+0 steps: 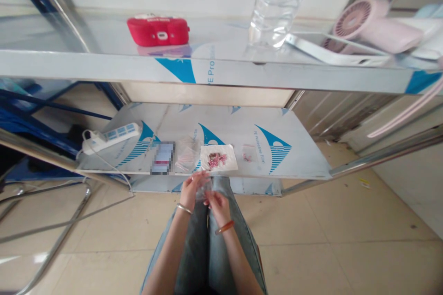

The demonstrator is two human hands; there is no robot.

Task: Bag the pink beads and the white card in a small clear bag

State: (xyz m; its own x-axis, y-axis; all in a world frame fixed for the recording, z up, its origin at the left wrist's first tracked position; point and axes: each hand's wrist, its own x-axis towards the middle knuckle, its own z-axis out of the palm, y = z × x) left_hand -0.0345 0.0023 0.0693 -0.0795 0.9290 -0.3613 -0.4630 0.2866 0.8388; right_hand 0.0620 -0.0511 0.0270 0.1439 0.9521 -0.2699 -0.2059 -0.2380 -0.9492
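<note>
My left hand [190, 191] and my right hand [216, 203] meet over my knees, both pinching a small clear plastic bag [203, 189]. Just beyond them, on the lower metal shelf [297, 161], lies a white sheet [218, 158] with a small heap of red beads [215, 160]. A pile of empty clear bags [187, 156] sits to its left, and one small bag with red bits [248, 153] lies to its right. A silver bracelet is on my left wrist, an orange one on my right.
A white power strip [112, 136] with its cord lies at the shelf's left end. On the upper shelf [104, 67] stand a red case [158, 31], a clear water bottle [278, 2], a pink handheld fan [374, 25] and a white flat device [332, 53]. Tiled floor lies to the right.
</note>
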